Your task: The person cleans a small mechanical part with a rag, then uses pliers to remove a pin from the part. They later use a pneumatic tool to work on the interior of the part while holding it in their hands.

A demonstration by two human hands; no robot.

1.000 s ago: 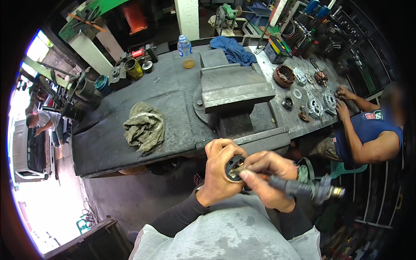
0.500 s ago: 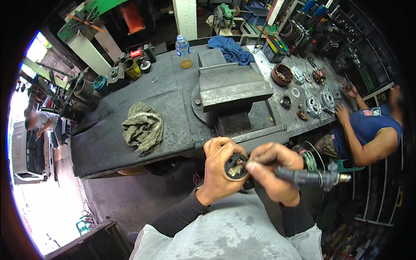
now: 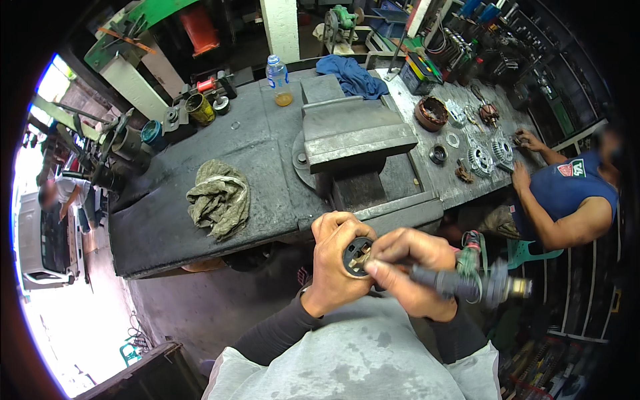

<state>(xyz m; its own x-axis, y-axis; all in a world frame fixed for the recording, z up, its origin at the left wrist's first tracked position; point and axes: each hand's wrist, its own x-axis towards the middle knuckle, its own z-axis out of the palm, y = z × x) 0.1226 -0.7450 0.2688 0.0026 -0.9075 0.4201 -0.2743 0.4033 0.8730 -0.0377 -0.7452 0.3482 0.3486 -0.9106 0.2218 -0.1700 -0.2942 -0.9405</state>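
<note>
In front of my chest, my left hand (image 3: 335,270) is closed around a round black part (image 3: 352,252) with brass-coloured pieces inside its upward face. The thumb and fingers of my right hand (image 3: 415,297) are pinched together at the rim of that part; what their tips touch is hidden. A dark cylindrical tool (image 3: 443,283) lies in the right hand and sticks out to the right, blurred. Its far end has a shiny metal tip (image 3: 519,288), and green wire (image 3: 471,257) is bundled near it.
Beyond my hands, a large bench vise (image 3: 360,143) stands on the workbench (image 3: 267,170). A crumpled grey-green cloth (image 3: 219,200) lies left, a plastic bottle (image 3: 280,83) behind. At right, a copper-wound ring (image 3: 431,115) and metal housings (image 3: 480,160) lie near a seated person (image 3: 567,193).
My right hand has shifted slightly left and the tool's far end has swung a little downward. The black part has moved slightly left with my left hand. The seated person's hands have moved a little.
</note>
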